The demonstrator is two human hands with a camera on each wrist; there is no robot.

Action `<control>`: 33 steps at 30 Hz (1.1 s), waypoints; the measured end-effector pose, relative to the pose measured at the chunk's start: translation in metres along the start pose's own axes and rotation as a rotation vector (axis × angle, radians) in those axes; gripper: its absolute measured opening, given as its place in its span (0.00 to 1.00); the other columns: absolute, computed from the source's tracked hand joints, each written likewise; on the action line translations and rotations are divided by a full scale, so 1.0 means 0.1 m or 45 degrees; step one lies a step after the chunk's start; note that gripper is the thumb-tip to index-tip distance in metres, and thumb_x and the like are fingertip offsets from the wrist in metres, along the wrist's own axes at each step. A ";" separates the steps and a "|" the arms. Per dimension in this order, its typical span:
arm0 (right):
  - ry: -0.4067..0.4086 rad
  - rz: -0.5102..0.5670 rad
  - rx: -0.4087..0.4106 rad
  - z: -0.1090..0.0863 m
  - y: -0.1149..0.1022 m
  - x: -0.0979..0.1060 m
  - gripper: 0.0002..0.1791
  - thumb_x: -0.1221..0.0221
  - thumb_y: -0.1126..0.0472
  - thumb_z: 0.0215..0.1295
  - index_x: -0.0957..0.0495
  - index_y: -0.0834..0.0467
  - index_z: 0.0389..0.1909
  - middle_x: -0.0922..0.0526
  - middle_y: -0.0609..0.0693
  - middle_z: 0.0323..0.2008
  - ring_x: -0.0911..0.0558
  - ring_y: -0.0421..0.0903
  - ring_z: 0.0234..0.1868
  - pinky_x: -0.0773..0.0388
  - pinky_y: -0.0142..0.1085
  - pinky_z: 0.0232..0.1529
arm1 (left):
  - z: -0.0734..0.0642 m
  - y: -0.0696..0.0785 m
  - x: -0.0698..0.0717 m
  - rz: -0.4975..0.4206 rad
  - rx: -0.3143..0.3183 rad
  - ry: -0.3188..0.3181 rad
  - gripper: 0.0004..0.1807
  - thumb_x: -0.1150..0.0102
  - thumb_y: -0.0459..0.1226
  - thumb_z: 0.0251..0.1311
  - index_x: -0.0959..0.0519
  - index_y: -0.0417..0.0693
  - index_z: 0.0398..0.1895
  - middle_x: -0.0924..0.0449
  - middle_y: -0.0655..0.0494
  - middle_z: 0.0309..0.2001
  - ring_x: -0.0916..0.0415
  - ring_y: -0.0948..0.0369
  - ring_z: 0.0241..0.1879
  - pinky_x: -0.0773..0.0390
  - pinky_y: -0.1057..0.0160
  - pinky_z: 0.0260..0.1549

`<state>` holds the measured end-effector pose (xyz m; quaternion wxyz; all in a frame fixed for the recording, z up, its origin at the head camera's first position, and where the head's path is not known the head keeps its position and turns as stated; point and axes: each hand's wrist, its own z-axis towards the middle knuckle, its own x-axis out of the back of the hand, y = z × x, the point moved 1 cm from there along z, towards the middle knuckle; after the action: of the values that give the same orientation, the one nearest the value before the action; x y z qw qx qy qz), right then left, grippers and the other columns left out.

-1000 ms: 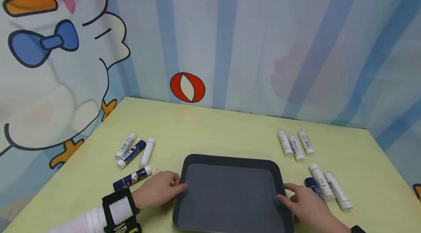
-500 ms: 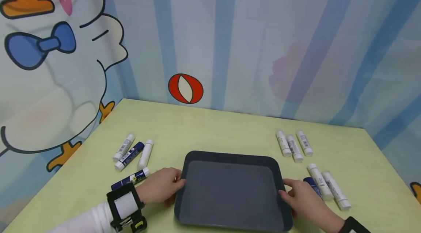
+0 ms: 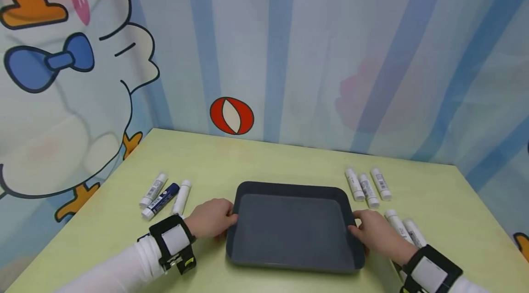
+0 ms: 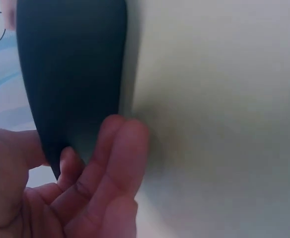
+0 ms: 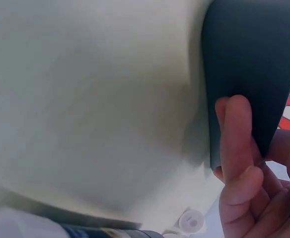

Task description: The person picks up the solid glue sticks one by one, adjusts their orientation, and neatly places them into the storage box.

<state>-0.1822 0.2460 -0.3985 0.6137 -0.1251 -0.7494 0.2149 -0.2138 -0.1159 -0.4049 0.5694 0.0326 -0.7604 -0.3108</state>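
A dark grey rectangular tray (image 3: pixel 293 228) lies level in the middle of the yellow table in the head view. My left hand (image 3: pixel 211 218) pinches its left rim, thumb on top. At the opposite rim, my right hand (image 3: pixel 380 234) grips with its thumb over the edge. The left wrist view shows fingertips (image 4: pixel 127 148) against the outside of the tray wall (image 4: pixel 73 64), close above the tabletop. Likewise, in the right wrist view, fingers (image 5: pixel 237 134) press the tray's outer side (image 5: pixel 249 54). Whether the tray bottom touches the table is hard to tell.
White glue sticks (image 3: pixel 181 197) and a blue one (image 3: pixel 160 201) lie at the left. Three white glue sticks (image 3: pixel 368 190) lie at the back right, with more (image 3: pixel 398 225) beside my right hand, partly covered by the wrist. A printed curtain (image 3: pixel 314 54) stands behind the table.
The tray has shifted away from me toward the back of the table, both hands moving with it. My wrists now cover most of the nearest blue glue sticks. The head view has tilted slightly.
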 end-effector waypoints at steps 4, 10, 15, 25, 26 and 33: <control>0.012 -0.040 0.039 0.08 0.01 0.02 0.15 0.44 0.64 0.57 0.27 0.71 0.41 0.25 0.47 0.17 0.26 0.40 0.17 0.31 0.35 0.20 | 0.09 -0.02 0.03 0.023 -0.010 -0.003 0.14 0.54 0.41 0.62 0.30 0.49 0.19 0.29 0.61 0.10 0.30 0.62 0.11 0.33 0.62 0.16; 0.035 -0.059 0.063 0.11 0.00 0.01 0.16 0.45 0.64 0.58 0.29 0.72 0.43 0.26 0.47 0.16 0.27 0.40 0.14 0.31 0.34 0.19 | 0.15 -0.02 0.05 0.080 0.025 -0.003 0.15 0.53 0.41 0.61 0.30 0.49 0.16 0.29 0.61 0.10 0.30 0.62 0.10 0.33 0.63 0.15; 0.017 -0.011 0.028 0.09 -0.02 0.01 0.18 0.45 0.64 0.59 0.31 0.73 0.46 0.27 0.47 0.12 0.27 0.42 0.11 0.31 0.35 0.18 | 0.15 0.02 0.07 0.084 0.029 0.000 0.15 0.52 0.40 0.60 0.30 0.48 0.15 0.30 0.61 0.09 0.31 0.63 0.09 0.34 0.63 0.14; -0.122 0.126 -0.063 0.06 0.08 0.16 0.29 0.48 0.49 0.63 0.35 0.68 0.56 0.25 0.50 0.13 0.26 0.47 0.10 0.26 0.35 0.28 | 0.17 0.07 0.08 0.070 -0.004 -0.005 0.15 0.53 0.37 0.59 0.30 0.46 0.14 0.32 0.59 0.06 0.35 0.62 0.05 0.37 0.65 0.10; -0.135 0.144 -0.079 0.05 0.10 0.20 0.31 0.49 0.46 0.63 0.35 0.67 0.57 0.25 0.50 0.14 0.26 0.48 0.11 0.26 0.36 0.28 | 0.17 0.07 0.08 0.066 -0.010 -0.008 0.15 0.53 0.36 0.59 0.30 0.45 0.14 0.31 0.59 0.06 0.35 0.62 0.05 0.37 0.65 0.10; -0.077 0.042 -0.047 -0.09 0.28 0.57 0.39 0.54 0.36 0.61 0.37 0.64 0.59 0.23 0.52 0.30 0.25 0.47 0.22 0.30 0.39 0.26 | 0.20 0.06 0.06 0.062 -0.012 -0.023 0.16 0.53 0.37 0.58 0.29 0.45 0.13 0.31 0.60 0.06 0.35 0.61 0.05 0.36 0.64 0.10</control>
<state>-0.1880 0.2972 -0.3611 0.5848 -0.1421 -0.7692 0.2148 -0.2316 -0.1048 -0.3994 0.5700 0.0086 -0.7647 -0.3005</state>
